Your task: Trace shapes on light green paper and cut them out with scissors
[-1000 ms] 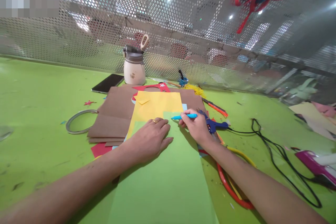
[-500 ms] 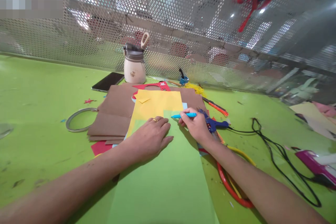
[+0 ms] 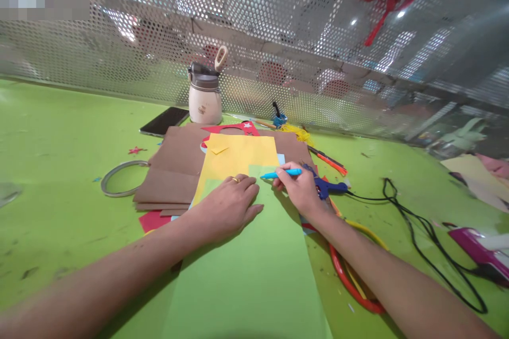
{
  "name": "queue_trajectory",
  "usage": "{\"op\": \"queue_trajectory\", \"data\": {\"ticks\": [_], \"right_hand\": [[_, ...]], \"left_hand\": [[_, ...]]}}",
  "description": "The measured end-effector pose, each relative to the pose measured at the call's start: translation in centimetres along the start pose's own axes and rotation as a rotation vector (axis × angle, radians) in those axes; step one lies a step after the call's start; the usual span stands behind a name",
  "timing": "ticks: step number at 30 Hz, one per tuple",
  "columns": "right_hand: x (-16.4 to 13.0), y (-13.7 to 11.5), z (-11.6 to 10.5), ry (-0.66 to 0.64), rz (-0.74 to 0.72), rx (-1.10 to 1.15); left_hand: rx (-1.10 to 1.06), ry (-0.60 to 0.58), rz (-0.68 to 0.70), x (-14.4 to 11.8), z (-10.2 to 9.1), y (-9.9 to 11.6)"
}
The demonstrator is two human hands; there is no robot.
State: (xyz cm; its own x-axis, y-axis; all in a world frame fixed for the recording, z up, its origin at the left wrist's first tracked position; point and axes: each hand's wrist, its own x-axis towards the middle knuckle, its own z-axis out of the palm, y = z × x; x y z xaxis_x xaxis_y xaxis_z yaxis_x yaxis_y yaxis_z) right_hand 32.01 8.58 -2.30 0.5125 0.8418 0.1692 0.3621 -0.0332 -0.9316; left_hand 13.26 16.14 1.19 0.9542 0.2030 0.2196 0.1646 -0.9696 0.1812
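My left hand [image 3: 226, 206] lies flat, fingers spread, on the far end of a long green paper sheet [image 3: 254, 270], pressing it down. My right hand [image 3: 300, 190] grips a light-blue pen [image 3: 280, 174], its tip pointing left over the sheet's far edge. Under the green sheet lies a yellow sheet [image 3: 238, 156], and under that a stack of brown card [image 3: 170, 169] with red paper [image 3: 153, 220] showing beneath.
A cream flask [image 3: 204, 98] and a black phone [image 3: 164, 121] stand at the back by the perforated metal wall. A tape ring [image 3: 119, 177] lies left. A blue glue gun [image 3: 328, 188], red and yellow hoops [image 3: 350, 280], a black cable [image 3: 421, 233] and a pink tool [image 3: 477, 249] lie right.
Almost nothing has moved. Both hands stay on the green sheet, and the view shifts slightly.
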Motion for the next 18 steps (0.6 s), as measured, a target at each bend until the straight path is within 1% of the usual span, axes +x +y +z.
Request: {"op": "queue_trajectory", "data": {"ticks": [7,18], "right_hand": [[-0.3,-0.43,0.02,-0.011,0.024,-0.007],[-0.18,-0.39,0.12,-0.013,0.024,-0.008]], "left_hand": [[0.013,-0.005,0.003,0.04,-0.07,0.04],[0.028,-0.012,0.005,0.07,-0.02,0.09]]}}
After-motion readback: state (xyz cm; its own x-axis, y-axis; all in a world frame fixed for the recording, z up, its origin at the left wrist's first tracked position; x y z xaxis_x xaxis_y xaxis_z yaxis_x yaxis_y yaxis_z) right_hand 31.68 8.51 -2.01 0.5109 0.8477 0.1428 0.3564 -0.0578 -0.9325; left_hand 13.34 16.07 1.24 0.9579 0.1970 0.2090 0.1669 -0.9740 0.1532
